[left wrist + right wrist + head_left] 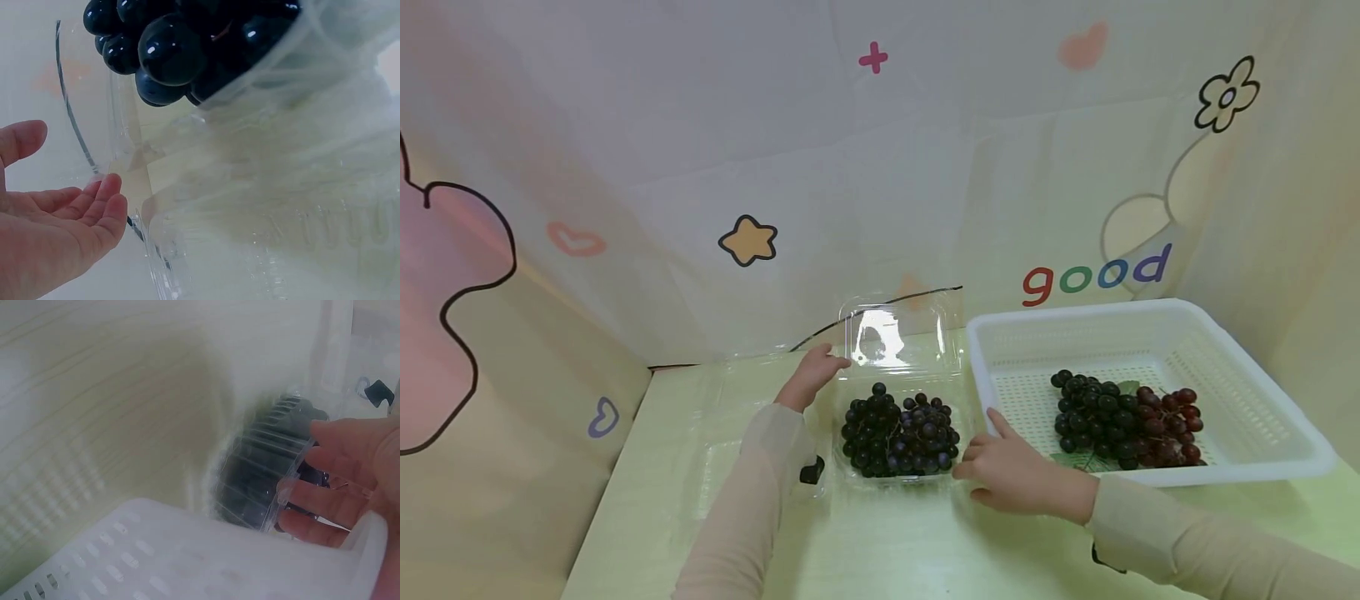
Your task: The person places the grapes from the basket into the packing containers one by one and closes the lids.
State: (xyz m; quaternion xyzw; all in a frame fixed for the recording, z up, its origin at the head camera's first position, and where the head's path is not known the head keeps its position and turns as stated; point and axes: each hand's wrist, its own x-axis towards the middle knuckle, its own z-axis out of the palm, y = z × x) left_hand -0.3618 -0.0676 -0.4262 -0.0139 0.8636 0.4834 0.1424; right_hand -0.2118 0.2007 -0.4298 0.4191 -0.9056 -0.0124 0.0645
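Observation:
A clear plastic clamshell box (895, 482) stands with its lid (898, 333) raised at the back. Two bunches of dark grapes (898, 433) lie in its base, seen large in the left wrist view as grapes (172, 50). My left hand (812, 377) is at the left side of the lid; its fingers (103, 212) are loosely bent and pinch nothing. At the box's front right corner is my right hand (1018, 473). In the right wrist view its fingertips (294, 487) touch the clear rim, fingers loosely extended.
A white perforated basket (1262, 400) stands at right, close to the box, holding black grapes (1093, 417) and red grapes (1168, 425). Faint clear plastic containers (718, 467) lie left of my left forearm. A printed curtain (850, 167) hangs behind the table (880, 550).

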